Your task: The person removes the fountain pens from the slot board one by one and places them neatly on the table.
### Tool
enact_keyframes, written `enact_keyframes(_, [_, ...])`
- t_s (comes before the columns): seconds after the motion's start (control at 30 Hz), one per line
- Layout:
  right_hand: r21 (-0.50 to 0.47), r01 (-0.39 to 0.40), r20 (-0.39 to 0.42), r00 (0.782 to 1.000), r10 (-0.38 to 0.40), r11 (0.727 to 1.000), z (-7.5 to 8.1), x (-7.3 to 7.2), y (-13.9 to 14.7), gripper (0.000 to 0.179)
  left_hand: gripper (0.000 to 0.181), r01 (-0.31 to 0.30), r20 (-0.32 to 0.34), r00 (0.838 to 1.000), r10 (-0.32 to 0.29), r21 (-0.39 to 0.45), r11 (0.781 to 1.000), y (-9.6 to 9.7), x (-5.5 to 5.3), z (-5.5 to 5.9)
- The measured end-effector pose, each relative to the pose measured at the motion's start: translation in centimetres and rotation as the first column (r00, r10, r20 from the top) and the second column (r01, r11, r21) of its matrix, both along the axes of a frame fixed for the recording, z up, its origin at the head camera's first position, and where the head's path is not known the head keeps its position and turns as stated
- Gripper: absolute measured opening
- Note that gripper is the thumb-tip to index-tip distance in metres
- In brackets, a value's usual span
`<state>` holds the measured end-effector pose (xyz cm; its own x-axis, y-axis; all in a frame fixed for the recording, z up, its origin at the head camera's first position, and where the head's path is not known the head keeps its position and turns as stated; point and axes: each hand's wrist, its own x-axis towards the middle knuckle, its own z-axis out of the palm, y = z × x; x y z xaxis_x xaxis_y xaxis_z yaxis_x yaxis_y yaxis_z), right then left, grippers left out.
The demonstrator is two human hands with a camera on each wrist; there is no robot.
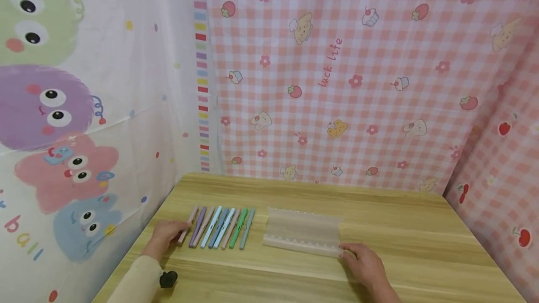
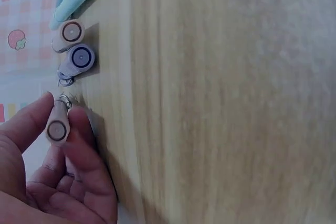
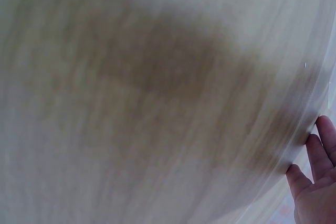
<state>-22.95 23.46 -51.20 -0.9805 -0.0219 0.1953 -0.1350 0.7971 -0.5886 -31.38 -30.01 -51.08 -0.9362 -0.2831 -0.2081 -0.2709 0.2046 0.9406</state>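
Note:
My left hand [image 1: 166,234] pinches the pale pink-beige pen [image 1: 194,214] at the left end of a row of several pens. In the left wrist view, thumb and fingers lie on either side of that pen, whose round end faces the camera. Beside it lies a purple pen [image 2: 81,59]. My right hand [image 1: 365,265] touches the lower right corner of a clear, flat plastic pouch [image 1: 303,226] with a wavy-edged strip along its near side. In the right wrist view the fingers [image 3: 318,156] look fairly straight, with fingertips against the surface; the pouch barely shows there.
Blue, beige, green and grey-green pens [image 1: 247,230] continue the row towards the pouch. All lie on a wood-grain table [image 1: 236,275]. Patterned cloths hang behind it and at both sides, among them a pink checked cloth [image 1: 337,106]. A black object [image 1: 168,279] sits at the left wrist.

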Motion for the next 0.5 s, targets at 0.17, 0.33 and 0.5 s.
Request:
enact_keyframes(0.17, [-0.008, 0.001, 0.004, 1.0, -0.001, 1.0, 0.11, 0.15, -0.06, 0.021, 0.02, 0.004, -0.054, 0.998, -0.013, -0.176, 0.984, 0.25, -0.25, -0.01])
enact_keyframes(0.33, [-0.005, -0.002, -0.009, 1.0, 0.001, 1.0, 0.04, 0.15, -0.05, 0.02, 0.026, 0.045, -0.037, 0.997, -0.063, -0.361, 0.932, 0.49, 0.15, 0.42])
enact_keyframes(0.5, [0.003, 0.002, -0.019, 1.0, -0.002, 1.0, -0.03, 0.04, -0.07, 0.02, 0.022, 0.053, -0.044, 0.996, -0.079, -0.428, 0.902, 0.47, 0.58, 0.68])
